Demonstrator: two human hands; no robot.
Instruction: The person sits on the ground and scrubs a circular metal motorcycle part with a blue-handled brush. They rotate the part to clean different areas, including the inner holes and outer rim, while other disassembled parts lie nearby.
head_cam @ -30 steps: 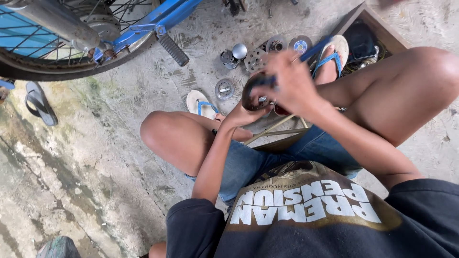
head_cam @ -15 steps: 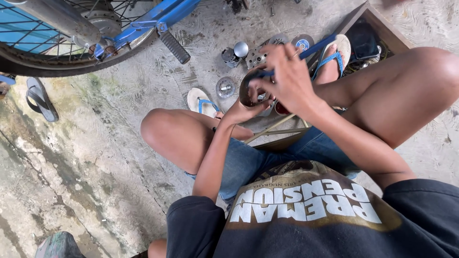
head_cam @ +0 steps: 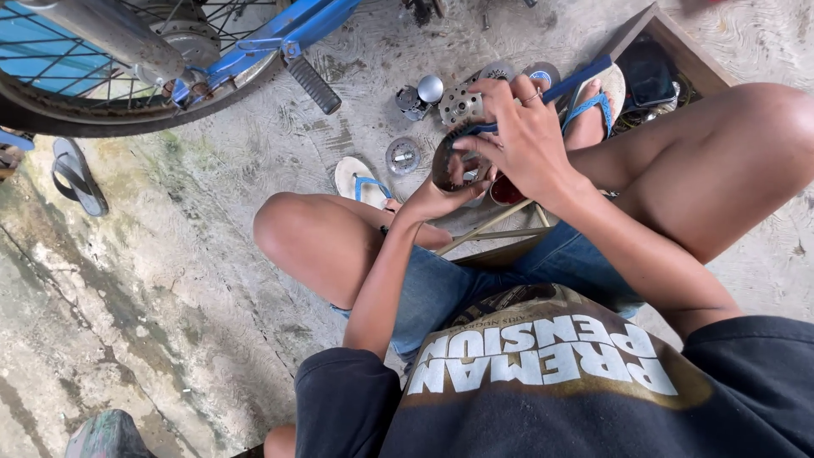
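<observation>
My left hand (head_cam: 431, 202) holds a dark, toothed metal ring (head_cam: 443, 161) from below, in front of my knees. Above it, my right hand (head_cam: 527, 140) grips a blue-handled tool (head_cam: 577, 78). The tool's handle points up and to the right, and its working end lies against the ring's upper edge. The fingers of my right hand also touch the ring's rim. The tool's tip is hidden behind the ring and my fingers.
A motorcycle wheel (head_cam: 102, 119) with a blue frame (head_cam: 288, 25) and a footpeg (head_cam: 314, 85) stands at the upper left. Round metal parts (head_cam: 403, 155) (head_cam: 460, 104) lie on the concrete floor. A wooden box (head_cam: 670, 38) sits at the upper right, and a sandal (head_cam: 76, 176) lies at the left.
The ring has turned more edge-on in my left hand. My right hand has shifted slightly right along its rim with the blue tool.
</observation>
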